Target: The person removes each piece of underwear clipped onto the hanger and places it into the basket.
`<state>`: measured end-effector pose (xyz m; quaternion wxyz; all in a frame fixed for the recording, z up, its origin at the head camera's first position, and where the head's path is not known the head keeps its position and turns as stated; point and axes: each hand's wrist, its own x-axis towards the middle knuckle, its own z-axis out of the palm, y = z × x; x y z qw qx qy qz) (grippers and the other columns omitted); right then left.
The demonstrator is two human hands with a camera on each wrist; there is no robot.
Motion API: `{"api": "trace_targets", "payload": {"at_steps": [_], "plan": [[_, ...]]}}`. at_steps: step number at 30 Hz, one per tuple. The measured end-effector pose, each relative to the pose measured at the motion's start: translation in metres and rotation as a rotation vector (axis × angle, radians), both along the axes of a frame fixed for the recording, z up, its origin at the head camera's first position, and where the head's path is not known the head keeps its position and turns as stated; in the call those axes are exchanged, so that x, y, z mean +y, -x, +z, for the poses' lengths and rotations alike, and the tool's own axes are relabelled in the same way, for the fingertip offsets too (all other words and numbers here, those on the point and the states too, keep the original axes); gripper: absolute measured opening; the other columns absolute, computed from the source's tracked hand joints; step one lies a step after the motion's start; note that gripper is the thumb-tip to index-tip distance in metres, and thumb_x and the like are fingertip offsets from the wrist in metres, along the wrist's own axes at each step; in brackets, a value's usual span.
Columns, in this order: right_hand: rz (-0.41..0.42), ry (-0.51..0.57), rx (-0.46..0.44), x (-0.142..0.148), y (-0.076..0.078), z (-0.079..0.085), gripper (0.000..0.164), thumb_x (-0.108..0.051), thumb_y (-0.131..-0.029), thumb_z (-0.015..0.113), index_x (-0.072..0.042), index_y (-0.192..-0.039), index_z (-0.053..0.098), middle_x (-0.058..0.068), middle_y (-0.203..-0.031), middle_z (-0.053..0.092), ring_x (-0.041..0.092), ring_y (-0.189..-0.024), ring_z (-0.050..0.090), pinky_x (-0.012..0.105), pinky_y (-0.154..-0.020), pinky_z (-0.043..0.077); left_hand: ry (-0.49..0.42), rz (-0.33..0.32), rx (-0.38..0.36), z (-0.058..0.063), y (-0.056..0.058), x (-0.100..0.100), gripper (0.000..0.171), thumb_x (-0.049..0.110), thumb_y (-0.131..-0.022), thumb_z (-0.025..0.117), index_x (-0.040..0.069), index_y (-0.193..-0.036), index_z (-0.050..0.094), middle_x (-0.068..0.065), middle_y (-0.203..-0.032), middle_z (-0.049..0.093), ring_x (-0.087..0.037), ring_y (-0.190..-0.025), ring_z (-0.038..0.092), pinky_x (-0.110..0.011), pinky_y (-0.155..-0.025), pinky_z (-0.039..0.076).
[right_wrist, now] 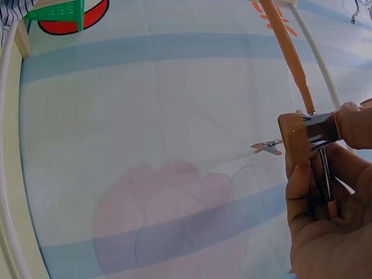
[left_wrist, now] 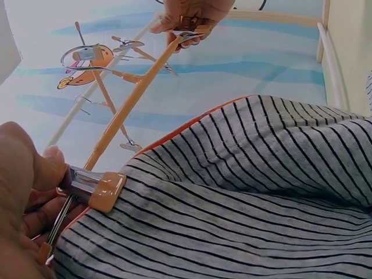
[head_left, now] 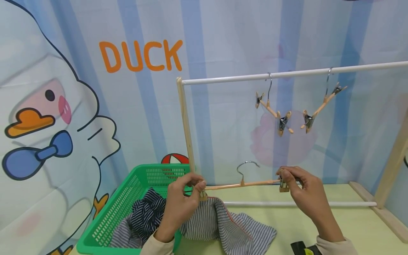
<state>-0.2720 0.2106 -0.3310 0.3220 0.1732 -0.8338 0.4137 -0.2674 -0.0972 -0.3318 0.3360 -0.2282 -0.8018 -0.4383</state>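
Between both hands a clip hanger (head_left: 229,186) is held roughly level, its metal hook upward. My left hand (head_left: 183,203) pinches the clip (left_wrist: 96,187) at the hanger's left end. That clip's jaws sit over the orange-trimmed edge of a grey garment with black stripes (left_wrist: 232,186), which hangs down and spreads onto the table. My right hand (head_left: 304,193) pinches the clip (right_wrist: 305,136) at the other end, thumb on one side and fingers behind. No cloth shows in the right clip.
A green basket (head_left: 105,205) at the left holds dark and grey striped clothes (head_left: 148,212). Behind stands a rack with a white rail (head_left: 223,78); two clip hangers (head_left: 269,106) hang from it. A black object (head_left: 299,248) lies at the front right on the pale table (head_left: 344,219).
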Motion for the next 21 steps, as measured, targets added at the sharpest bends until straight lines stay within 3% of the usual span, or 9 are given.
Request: {"api": "trace_targets", "payload": {"at_steps": [7,14,21], "plan": [[0.003,-0.003,-0.002,0.0004,0.0002,0.0003,0.027,-0.026,-0.099,0.048,-0.009,-0.106,0.068,0.007,-0.105,0.067,0.004,-0.098,0.054,0.054,-0.081,0.048,0.013,0.006,0.011,0.0005,0.0010,0.0001,0.005,0.021,-0.090,0.064,0.020,-0.087,0.068,0.004,-0.076,0.064,-0.010,-0.073,0.054,-0.024,-0.042,0.047],[0.003,0.002,0.004,-0.0006,0.0006,0.0004,0.027,-0.025,-0.099,0.049,-0.009,-0.105,0.069,0.007,-0.105,0.067,0.004,-0.098,0.055,0.054,-0.082,0.048,0.015,0.004,0.036,0.0039,-0.0013,-0.0005,0.005,0.019,-0.089,0.065,0.018,-0.086,0.069,0.006,-0.077,0.066,-0.008,-0.075,0.053,-0.036,-0.066,0.049],[0.008,0.004,0.001,-0.0005,0.0013,-0.0003,0.026,-0.025,-0.099,0.049,-0.010,-0.106,0.069,0.008,-0.106,0.066,0.002,-0.099,0.054,0.055,-0.082,0.048,0.043,0.005,0.022,0.0032,-0.0007,-0.0025,0.005,0.021,-0.089,0.065,0.018,-0.089,0.068,0.006,-0.080,0.067,-0.007,-0.074,0.054,-0.037,-0.067,0.049]]}}
